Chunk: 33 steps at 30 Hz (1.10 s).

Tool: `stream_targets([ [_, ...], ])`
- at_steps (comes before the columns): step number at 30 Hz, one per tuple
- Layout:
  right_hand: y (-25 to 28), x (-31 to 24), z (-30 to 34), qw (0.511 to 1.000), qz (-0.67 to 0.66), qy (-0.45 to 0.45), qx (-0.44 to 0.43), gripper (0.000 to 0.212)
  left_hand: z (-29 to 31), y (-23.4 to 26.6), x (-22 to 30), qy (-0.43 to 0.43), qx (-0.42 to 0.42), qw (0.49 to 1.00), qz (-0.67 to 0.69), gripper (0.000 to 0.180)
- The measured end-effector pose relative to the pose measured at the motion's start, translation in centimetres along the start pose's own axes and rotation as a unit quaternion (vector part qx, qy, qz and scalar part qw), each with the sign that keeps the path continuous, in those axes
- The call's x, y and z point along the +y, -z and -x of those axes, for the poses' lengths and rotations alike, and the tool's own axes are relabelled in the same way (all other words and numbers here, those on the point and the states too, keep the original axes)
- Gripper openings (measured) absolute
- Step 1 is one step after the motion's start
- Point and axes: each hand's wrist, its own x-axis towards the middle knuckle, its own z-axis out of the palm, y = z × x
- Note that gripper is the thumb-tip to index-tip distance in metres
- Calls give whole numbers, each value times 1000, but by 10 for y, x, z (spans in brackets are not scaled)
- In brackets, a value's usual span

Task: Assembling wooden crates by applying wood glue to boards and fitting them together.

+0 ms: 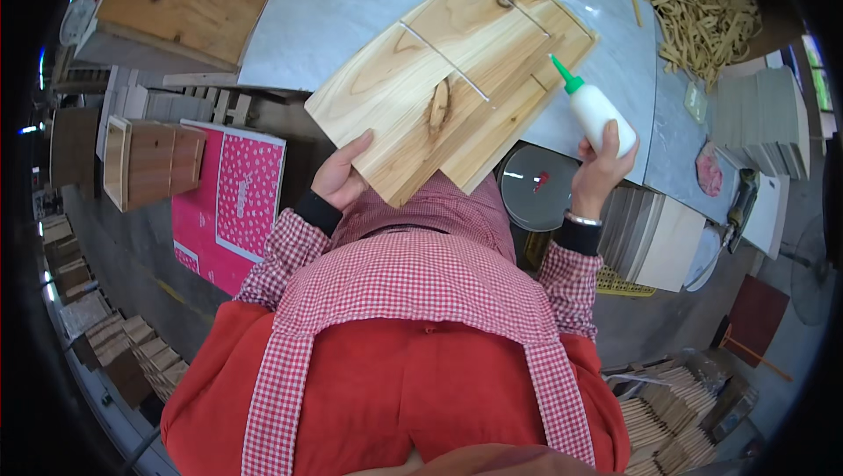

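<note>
My left hand grips the near left corner of a pale wooden panel, thumb on top and fingers underneath. The panel has dark knots and narrow grooves across it, with whitish lines along them. At least one more grooved panel shows from beneath it on the right; how many are stacked I cannot tell. In my right hand is a white squeeze bottle with a green pointed nozzle. It is tilted, its tip up and to the left, close to the panel's right edge and apart from the whitish lines.
The panels lie over the near edge of a grey-white table. A wooden box stands at the far left, a box of thin wood strips at the far right. Below the table edge are a round stool and a pink carton.
</note>
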Motion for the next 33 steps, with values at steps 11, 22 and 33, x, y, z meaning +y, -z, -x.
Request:
stream_targets([
  [11, -3, 32, -52, 997, 60, -6, 56, 38, 1, -2, 0, 0, 37, 999, -7, 59],
  [22, 1, 4, 12, 992, 106, -32, -54, 35, 2, -3, 4, -2, 11, 1000, 8, 58],
  [33, -9, -20, 99, 964, 160, -14, -213, 35, -14, -1, 12, -32, -8, 999, 19, 55],
])
